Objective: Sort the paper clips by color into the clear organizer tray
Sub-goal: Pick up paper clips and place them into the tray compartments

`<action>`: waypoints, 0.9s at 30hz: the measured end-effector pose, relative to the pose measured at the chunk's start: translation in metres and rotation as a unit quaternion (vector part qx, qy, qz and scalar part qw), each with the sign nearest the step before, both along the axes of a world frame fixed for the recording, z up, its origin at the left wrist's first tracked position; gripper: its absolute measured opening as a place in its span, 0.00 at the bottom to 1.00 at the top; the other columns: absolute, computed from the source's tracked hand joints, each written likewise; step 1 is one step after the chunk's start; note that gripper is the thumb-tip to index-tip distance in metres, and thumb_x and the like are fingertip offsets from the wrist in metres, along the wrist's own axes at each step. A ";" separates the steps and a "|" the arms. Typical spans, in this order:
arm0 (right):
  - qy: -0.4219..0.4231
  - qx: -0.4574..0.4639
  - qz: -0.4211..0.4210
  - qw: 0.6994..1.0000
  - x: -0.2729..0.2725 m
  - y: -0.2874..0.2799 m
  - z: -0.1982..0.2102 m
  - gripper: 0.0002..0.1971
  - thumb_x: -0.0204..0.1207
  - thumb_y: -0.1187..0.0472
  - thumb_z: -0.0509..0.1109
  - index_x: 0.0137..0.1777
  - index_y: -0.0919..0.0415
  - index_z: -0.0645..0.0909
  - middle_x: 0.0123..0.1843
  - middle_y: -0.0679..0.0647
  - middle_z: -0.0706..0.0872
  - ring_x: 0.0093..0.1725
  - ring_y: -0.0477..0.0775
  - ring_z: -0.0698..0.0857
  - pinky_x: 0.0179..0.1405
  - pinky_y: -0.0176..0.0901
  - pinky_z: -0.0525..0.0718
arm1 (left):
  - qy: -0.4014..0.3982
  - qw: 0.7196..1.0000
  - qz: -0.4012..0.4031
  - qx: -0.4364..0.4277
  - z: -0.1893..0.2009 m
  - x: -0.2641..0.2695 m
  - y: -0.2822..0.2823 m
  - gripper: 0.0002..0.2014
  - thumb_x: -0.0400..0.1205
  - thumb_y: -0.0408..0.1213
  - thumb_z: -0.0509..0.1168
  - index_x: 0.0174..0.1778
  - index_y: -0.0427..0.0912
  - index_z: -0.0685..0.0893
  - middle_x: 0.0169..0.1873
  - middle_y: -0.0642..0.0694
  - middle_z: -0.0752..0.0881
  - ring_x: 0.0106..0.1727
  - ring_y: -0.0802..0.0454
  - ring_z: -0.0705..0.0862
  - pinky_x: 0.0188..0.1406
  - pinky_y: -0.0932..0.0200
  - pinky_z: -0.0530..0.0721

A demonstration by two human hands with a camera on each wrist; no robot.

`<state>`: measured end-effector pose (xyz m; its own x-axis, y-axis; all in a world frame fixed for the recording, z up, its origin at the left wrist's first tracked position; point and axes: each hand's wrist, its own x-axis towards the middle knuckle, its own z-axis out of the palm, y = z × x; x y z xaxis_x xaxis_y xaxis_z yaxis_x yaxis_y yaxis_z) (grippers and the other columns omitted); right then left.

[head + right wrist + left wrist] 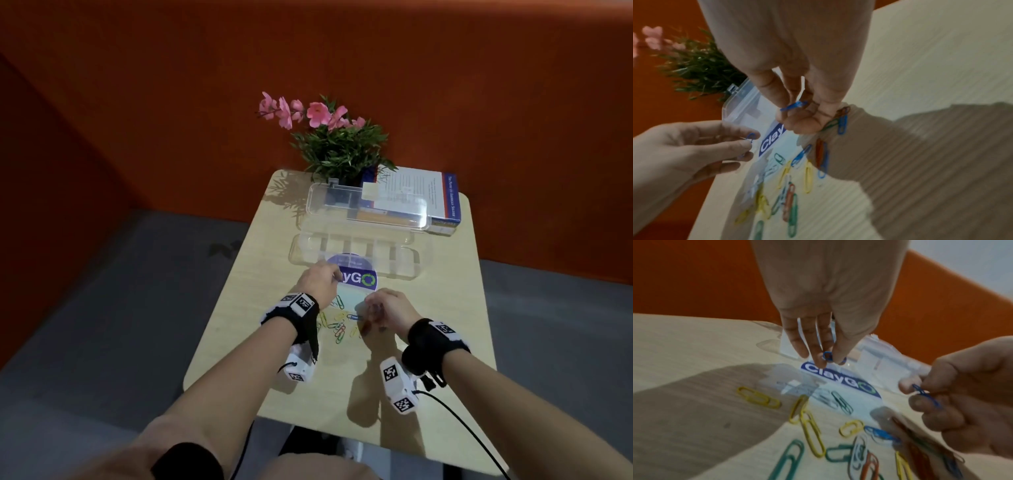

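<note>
Each hand, left hand and right hand, is pinching a blue clip; the loose clips are lying beneath, the tray just beyond, its compartments blurred.

From the head view we cannot tell the tray compartments apart, its clear walls melting into the worktop. The left hand covers the start of the sticker lettering. The right hand hides some clips. In the left wrist view the lower edge cuts off several clips.
</note>
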<state>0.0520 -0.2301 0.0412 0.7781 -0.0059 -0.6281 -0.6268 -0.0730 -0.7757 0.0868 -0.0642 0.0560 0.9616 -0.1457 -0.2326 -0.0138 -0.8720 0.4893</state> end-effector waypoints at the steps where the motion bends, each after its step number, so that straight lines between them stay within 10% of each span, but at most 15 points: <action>1: 0.006 -0.002 0.002 1.000 0.001 0.003 0.001 0.10 0.73 0.63 0.65 0.30 0.60 0.76 0.24 0.57 0.79 0.22 0.54 0.73 0.25 0.38 0.65 | -0.003 1.000 0.010 -0.020 0.001 0.000 0.002 0.09 0.83 0.32 0.61 0.52 0.42 0.86 0.57 0.42 0.85 0.57 0.43 0.85 0.57 0.52 0.83; 5: -0.056 -0.184 0.162 0.968 0.004 0.013 0.008 0.05 0.73 0.59 0.71 0.40 0.59 0.79 0.34 0.55 0.83 0.26 0.52 0.77 0.15 0.34 0.71 | 0.004 0.994 0.072 -0.076 0.006 -0.004 0.016 0.07 0.82 0.32 0.63 0.52 0.41 0.85 0.50 0.42 0.88 0.52 0.43 0.86 0.48 0.57 0.81; 9: -0.118 -0.377 0.363 0.844 -0.001 0.023 0.012 0.09 0.75 0.65 0.65 0.54 0.61 0.79 0.58 0.61 0.86 0.55 0.62 0.84 0.47 0.43 0.82 | 0.047 0.978 0.139 -0.150 0.006 -0.019 0.030 0.10 0.82 0.30 0.59 0.53 0.43 0.84 0.38 0.46 0.85 0.47 0.42 0.90 0.47 0.46 0.91; 15: -0.101 -0.400 0.445 0.795 0.003 0.029 0.024 0.13 0.79 0.66 0.58 0.60 0.63 0.78 0.62 0.61 0.83 0.58 0.63 0.85 0.52 0.48 0.82 | 0.075 0.978 0.144 -0.132 0.000 -0.042 0.042 0.12 0.82 0.30 0.55 0.40 0.49 0.81 0.36 0.46 0.85 0.41 0.43 0.89 0.43 0.46 0.92; 23: -0.053 -0.267 0.247 0.930 0.007 0.000 0.023 0.05 0.76 0.62 0.66 0.38 0.59 0.76 0.42 0.55 0.80 0.32 0.54 0.82 0.14 0.33 0.79 | 0.085 0.996 -0.024 -0.001 -0.001 -0.065 -0.004 0.11 0.83 0.37 0.56 0.49 0.38 0.82 0.52 0.38 0.87 0.55 0.39 0.84 0.54 0.49 0.81; 27: -0.047 -0.216 0.189 0.957 0.001 -0.013 0.022 0.11 0.72 0.66 0.71 0.30 0.58 0.75 0.28 0.53 0.78 0.21 0.46 0.79 0.14 0.30 0.73 | 0.085 0.992 -0.087 0.018 -0.006 -0.067 -0.028 0.05 0.79 0.42 0.66 0.41 0.46 0.78 0.49 0.42 0.87 0.52 0.41 0.85 0.51 0.51 0.82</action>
